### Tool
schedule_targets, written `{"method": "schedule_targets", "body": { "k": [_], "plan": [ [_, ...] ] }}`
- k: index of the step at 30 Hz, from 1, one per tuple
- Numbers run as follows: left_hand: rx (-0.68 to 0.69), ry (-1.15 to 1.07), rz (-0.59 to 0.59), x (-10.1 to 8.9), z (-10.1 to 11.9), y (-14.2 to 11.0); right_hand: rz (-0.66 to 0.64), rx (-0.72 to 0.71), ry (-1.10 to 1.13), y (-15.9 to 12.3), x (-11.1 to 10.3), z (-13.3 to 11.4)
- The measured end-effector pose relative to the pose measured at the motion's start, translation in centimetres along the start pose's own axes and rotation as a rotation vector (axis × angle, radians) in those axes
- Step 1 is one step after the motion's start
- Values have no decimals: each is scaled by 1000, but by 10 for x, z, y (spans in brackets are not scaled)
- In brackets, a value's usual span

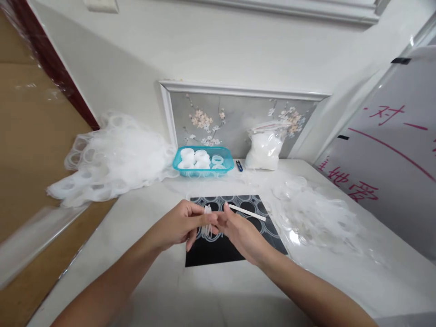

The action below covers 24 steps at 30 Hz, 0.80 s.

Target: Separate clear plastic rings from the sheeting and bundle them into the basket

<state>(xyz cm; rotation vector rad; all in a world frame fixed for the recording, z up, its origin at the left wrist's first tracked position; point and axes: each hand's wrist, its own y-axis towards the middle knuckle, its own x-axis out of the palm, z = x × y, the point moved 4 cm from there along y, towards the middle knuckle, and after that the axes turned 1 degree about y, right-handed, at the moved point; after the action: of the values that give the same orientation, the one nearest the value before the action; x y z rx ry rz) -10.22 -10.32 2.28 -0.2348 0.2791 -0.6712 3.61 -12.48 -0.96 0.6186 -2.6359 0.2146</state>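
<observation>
My left hand [185, 222] is closed, thumb and fingers pinching a small bundle of thin translucent rings [207, 226]. My right hand [242, 231] meets it from the right with the thumb raised apart from the fingers. Those fingertips touch the left hand beside the rings and are partly hidden by its thumb. Both hands hover over a black mat [214, 256] printed with pale circles. More loose rings appear to lie on the mat just beneath the left hand. A narrow white strip [248, 212] lies across the mat behind my right hand.
A teal basket [204, 172] with stacked white rings stands at the back. Beside it are small dark thread snips [239, 166] and a zip bag [264, 152] of white material. A large ring heap [119, 159] lies left; clear rings [313, 213] spread right.
</observation>
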Motion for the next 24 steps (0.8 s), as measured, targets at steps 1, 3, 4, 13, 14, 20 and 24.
{"method": "schedule_targets", "body": {
  "k": [1, 3, 4, 13, 14, 20, 24],
  "plan": [
    [12, 13, -13, 1, 2, -2, -33, 37, 38, 3, 5, 0],
    [37, 34, -27, 4, 5, -6, -80, 106, 117, 7, 14, -3],
    [46, 41, -25, 6, 7, -9, -85, 116, 156, 8, 17, -7],
    [164, 23, 49, 6, 30, -29, -127, -144, 118, -20, 18, -55],
    [170, 14, 41, 8, 30, -31, -124, -167, 96, -24, 18, -57],
    [151, -44, 29, 20, 29, -37, -31, -145, -8, -28, 12, -57],
    [160, -28, 21, 22, 26, -35, 7, -169, -55, -25, 9, -56]
  ]
}}
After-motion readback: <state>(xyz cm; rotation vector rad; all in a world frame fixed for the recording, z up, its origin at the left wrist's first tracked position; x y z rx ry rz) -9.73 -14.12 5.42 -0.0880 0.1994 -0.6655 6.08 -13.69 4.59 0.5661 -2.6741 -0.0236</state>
